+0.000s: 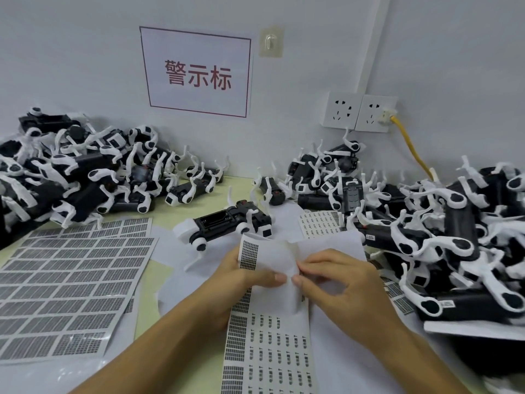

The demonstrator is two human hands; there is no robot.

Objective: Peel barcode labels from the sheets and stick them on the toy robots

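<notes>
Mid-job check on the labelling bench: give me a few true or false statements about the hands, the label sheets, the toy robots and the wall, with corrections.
1. Both hands, left hand and right hand, pinch the curled white label sheet. True.
2. A black-and-white toy robot dog lies alone just beyond the hands. True.
3. The large flat sheets of grey barcode labels lie to the right of the hands. False: they lie to the left.
4. The yellow cable plugs into the white wall socket. True.
5. The framed white wall sign has blue lettering. False: the lettering is red.

even soft light, faint shadows, wide-angle warp + blur at edges.
</notes>
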